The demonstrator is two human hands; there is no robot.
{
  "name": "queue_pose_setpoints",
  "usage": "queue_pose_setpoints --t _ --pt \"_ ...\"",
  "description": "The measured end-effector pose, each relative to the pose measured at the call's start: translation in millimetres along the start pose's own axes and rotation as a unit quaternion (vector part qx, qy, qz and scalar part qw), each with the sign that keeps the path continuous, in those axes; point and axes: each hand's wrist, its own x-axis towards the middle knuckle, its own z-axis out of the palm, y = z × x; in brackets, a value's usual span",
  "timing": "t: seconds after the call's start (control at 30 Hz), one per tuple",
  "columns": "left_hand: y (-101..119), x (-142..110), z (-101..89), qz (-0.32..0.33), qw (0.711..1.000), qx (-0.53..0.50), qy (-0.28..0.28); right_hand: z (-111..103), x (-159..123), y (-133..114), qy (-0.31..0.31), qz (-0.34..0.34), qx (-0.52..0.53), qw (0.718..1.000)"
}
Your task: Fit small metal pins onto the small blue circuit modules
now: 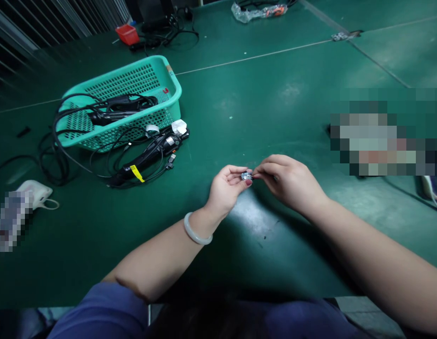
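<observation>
Near the middle of the green table, a small silvery metal part [246, 176] is pinched between the thumb and fingers of my left hand [223, 188]. Its exact kind is too small to tell. My right hand [287, 176] meets it from the right, thumb and fingertips closed on its right end. The right fingers partly hide that end, and I cannot make out whether anything else is between them. Both hands are held close together over the table, fingertips nearly touching.
A turquoise basket [174, 94] with black cabled devices stands at the upper left. Beside it lies a black handheld device [151, 153] with cables. A white gadget [36, 193] sits far left, a red bin [127, 34] at the back, and a plastic-wrapped item [257, 12] at the top.
</observation>
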Motion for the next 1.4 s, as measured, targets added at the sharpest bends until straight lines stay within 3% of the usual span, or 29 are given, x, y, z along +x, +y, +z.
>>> queue_pose_setpoints --t 0.23,0.43,0.53,0.7,0.8,0.87,1.03,1.17,1.27,1.4 --pt "6.0 -1.1 0.9 -0.017 0.999 -0.049 0.016 4.8 -2.0 9.6 0.066 0.045 0.042 0.996" --pt "18.0 -6.2 -5.3 -0.043 0.99 -0.11 0.071 19.2 -2.3 30.3 0.04 0.072 0.089 0.993" --pt "29.6 -14.4 -23.4 -0.036 0.988 -0.084 0.125 21.6 -2.5 33.5 0.034 0.079 0.101 0.991" --pt "53.9 -42.3 -78.6 -0.012 0.97 0.079 0.229 21.1 -3.2 36.8 0.027 0.08 0.109 0.99" --pt "64.6 -58.5 -105.9 0.001 0.932 0.246 0.266 20.1 -2.9 40.6 0.027 0.078 0.107 0.991" --pt "69.1 -65.5 -113.4 0.007 0.886 0.374 0.273 19.5 -2.7 42.9 0.029 0.079 0.107 0.991" --pt "73.3 -68.7 -104.7 0.065 0.755 0.614 0.222 18.3 -2.8 46.1 0.028 0.077 0.108 0.991" --pt "73.0 -66.2 -99.8 0.092 0.683 0.706 0.162 17.9 -3.3 47.1 0.021 0.074 0.106 0.991" --pt "72.1 -66.0 -103.0 0.132 0.667 0.723 0.124 17.1 -3.1 46.3 0.017 0.075 0.105 0.991" --pt "67.6 -63.9 -109.4 0.17 0.696 0.686 0.127 15.4 -2.6 42.8 0.012 0.072 0.103 0.992"
